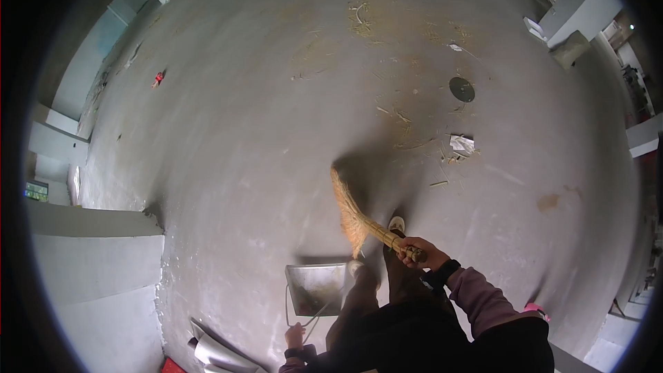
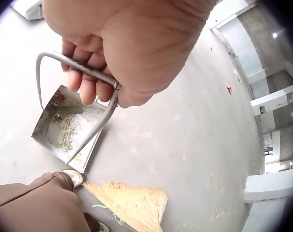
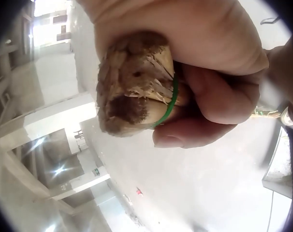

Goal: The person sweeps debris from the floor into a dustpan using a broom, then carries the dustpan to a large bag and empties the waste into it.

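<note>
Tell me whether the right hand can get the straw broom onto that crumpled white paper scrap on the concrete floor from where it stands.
Probably yes. The right hand grips the straw broom, and bare grey concrete floor lies between its bristles and the crumpled white paper scrap. It looks beyond the bristles, so a step forward may be needed.

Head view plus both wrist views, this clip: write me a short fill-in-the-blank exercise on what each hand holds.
1. The right hand grips the handle of a straw ____.
2. The left hand holds the metal dustpan by its wire ____.
3. In the right wrist view, a thin ____ band circles the handle end.
4. In the left wrist view, bits of ____ lie in the dustpan.

Missing words: broom; handle; green; straw
</note>
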Demonstrator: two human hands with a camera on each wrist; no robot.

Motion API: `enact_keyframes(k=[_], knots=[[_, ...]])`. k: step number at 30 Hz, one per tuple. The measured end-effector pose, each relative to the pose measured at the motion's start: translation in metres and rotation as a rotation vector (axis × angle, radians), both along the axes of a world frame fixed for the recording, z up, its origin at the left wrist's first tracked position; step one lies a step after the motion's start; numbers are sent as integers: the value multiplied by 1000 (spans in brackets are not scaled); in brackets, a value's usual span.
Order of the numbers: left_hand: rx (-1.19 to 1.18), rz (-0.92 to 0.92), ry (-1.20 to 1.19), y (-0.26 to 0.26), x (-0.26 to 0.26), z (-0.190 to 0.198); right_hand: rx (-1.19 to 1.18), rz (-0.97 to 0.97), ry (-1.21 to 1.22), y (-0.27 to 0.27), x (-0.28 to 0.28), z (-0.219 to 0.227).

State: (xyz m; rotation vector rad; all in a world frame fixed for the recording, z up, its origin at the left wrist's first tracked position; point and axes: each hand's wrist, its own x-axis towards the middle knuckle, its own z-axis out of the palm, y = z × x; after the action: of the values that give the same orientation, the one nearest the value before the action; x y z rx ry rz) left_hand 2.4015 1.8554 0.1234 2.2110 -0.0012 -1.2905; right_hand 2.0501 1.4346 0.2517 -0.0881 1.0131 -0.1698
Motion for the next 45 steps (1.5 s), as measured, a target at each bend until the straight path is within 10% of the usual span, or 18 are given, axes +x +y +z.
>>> enact_keyframes(k=[4,5,14,27,32,34,36,42,45], knots=[[59,103,5,-32,-3,5,109,-100,-59,-48,-47,-7],[-10,-147,-41,-25,5,-18,83,-124,-60,-65,-59,-5],[50,-113,-87,-232,-3,9,-262,-182,123,-159,-123,30],[-99,-570,-181,-508,-21,51,-130,-774,191,-116,-217,62],[-130,-681,-252,-605,-15,64,-79,-1019,227,-66,-211,38],[-227,-1218,-477,-655,14,25,46,-1160,241,-37,-208,15],[-278,-1341,-513,-692,11,20,128,-1301,258,-29,-193,17],[-412,-1591,-510,-775,30,-40,285,-1599,353,-4,-112,-3],[-307,-1363,-318,-803,13,-26,338,-1677,356,0,-85,-22]])
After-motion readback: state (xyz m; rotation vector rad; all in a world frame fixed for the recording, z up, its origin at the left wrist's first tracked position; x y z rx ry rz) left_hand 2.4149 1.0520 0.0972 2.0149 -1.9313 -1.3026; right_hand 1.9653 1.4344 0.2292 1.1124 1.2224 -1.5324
